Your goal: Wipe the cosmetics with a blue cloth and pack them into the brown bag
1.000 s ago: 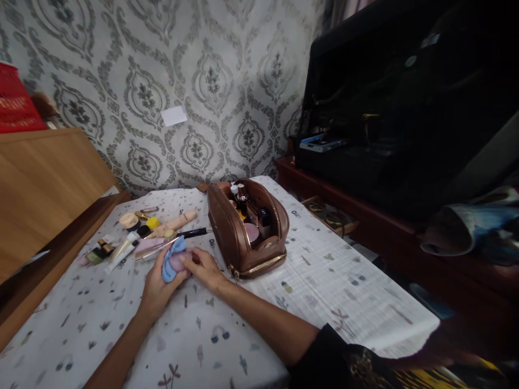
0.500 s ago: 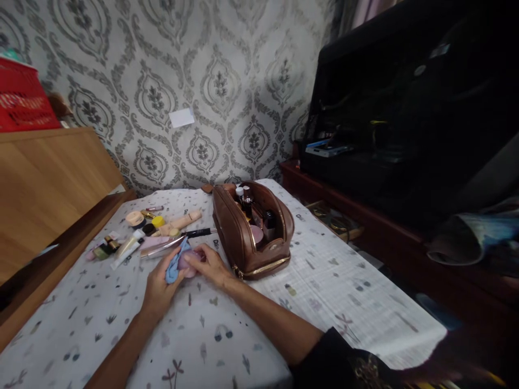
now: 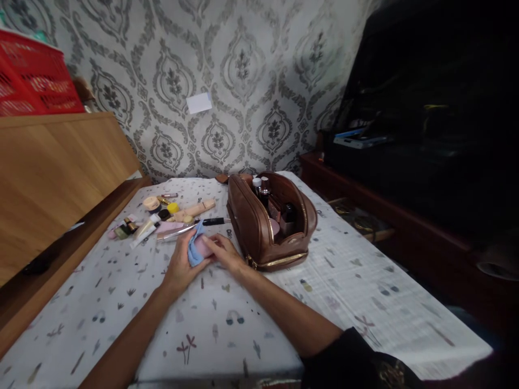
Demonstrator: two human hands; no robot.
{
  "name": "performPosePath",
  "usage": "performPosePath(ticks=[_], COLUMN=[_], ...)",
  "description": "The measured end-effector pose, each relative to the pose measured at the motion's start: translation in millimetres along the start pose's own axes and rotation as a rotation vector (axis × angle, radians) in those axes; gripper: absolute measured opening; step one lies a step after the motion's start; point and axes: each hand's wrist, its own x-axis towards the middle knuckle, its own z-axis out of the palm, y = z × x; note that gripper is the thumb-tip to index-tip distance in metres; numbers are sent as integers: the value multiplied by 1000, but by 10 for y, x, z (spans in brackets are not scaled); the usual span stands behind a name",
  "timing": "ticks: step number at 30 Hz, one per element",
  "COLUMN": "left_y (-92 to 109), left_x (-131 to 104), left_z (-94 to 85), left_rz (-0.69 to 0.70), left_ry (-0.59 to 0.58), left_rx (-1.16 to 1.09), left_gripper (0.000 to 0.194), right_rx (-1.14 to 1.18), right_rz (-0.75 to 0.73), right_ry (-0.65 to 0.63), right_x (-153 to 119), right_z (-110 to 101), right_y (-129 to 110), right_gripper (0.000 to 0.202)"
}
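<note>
In the head view my left hand (image 3: 181,260) is closed around a crumpled blue cloth (image 3: 194,253). The cloth presses against a small pink, rounded item (image 3: 203,247), whose exact kind I cannot make out. From the other side my right hand (image 3: 227,254) grips this pink item with thumb and fingers. Just to the right stands a brown cosmetic bag (image 3: 247,224), unzipped, with bottles and a pink compact (image 3: 274,227) inside. Beyond my hands lie a beige tube (image 3: 198,208), a black tube (image 3: 213,221) and a white tube (image 3: 145,231).
Several small jars, including a yellow-lidded one (image 3: 173,208), lie at the left on the patterned cloth cover (image 3: 133,329). A wooden panel (image 3: 65,162) with a red basket (image 3: 40,75) stands left. A dark red cabinet (image 3: 324,183) and a black screen run along the right.
The view has turned left, so everything appears further right. Both hands still hold the cloth and the pink item together, with the blue cloth now pressed more upright against the item's side.
</note>
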Motion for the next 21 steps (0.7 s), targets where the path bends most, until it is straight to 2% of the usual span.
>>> performPosePath(ticks=[3,10,13,18,21], left_y=[-1,-44,-46,-11,26], left_x=[4,-3,8,38,43], left_z=[-29,-88,-88,-103,-102], left_rz=[-24,-208,-176,-27,2], left_ry=[-3,-63,-51,44,89], left_rx=[-42,-232,-244,-194,-171], left_gripper=[64,51,46,26,18], right_rx=[34,126,186,213,226], right_rz=[4,-42,-36,1,24], right_ry=[-52,-122,-127,-149,-130], right_x=[-46,-109,-108,-103,-97], right_z=[15,43,40,65,83], right_y=[-59,-134,-120,-79,-57], right_gripper=[51,51,53,55,55])
